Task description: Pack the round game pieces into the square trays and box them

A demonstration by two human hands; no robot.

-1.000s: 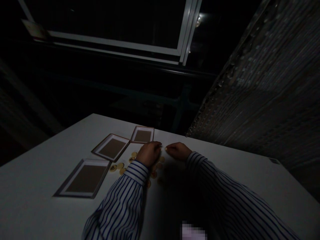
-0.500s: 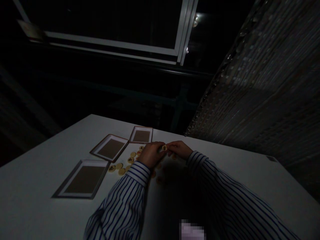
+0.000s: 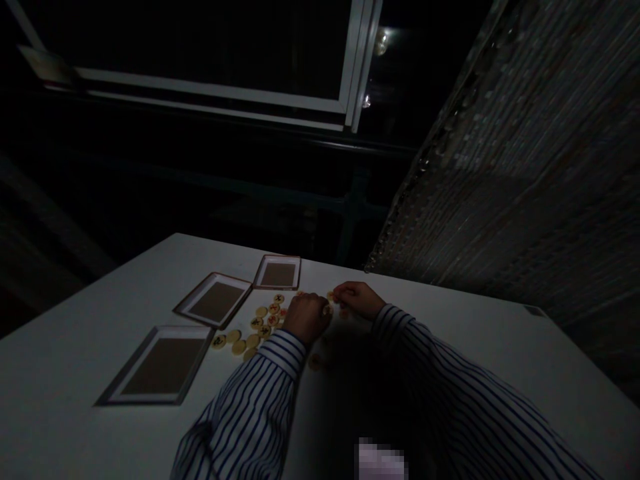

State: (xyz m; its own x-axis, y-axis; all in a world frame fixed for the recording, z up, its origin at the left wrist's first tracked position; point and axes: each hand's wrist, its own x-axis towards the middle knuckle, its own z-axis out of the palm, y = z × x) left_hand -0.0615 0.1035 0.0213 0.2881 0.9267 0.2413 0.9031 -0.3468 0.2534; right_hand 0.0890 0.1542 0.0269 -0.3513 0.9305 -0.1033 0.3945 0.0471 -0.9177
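Several round yellow game pieces (image 3: 260,325) with dark and red marks lie scattered on a white table (image 3: 75,373). My left hand (image 3: 306,316) rests closed over the pieces, its fingers curled; one piece seems to sit at its fingertips. My right hand (image 3: 356,298) is just to its right, fingers pinched together on a small yellow piece (image 3: 331,296). Both arms wear a white shirt with blue stripes. The scene is very dark.
Three shallow rectangular trays lie to the left: a large one (image 3: 159,366) nearest, a middle one (image 3: 215,301), a small one (image 3: 277,273) farthest. A window frame (image 3: 220,93) is behind the table. A ribbed wall (image 3: 525,173) rises at right.
My hands came together over a piece, then drew slightly back toward me. More pieces now show left of my left hand. The camera has shifted a little.
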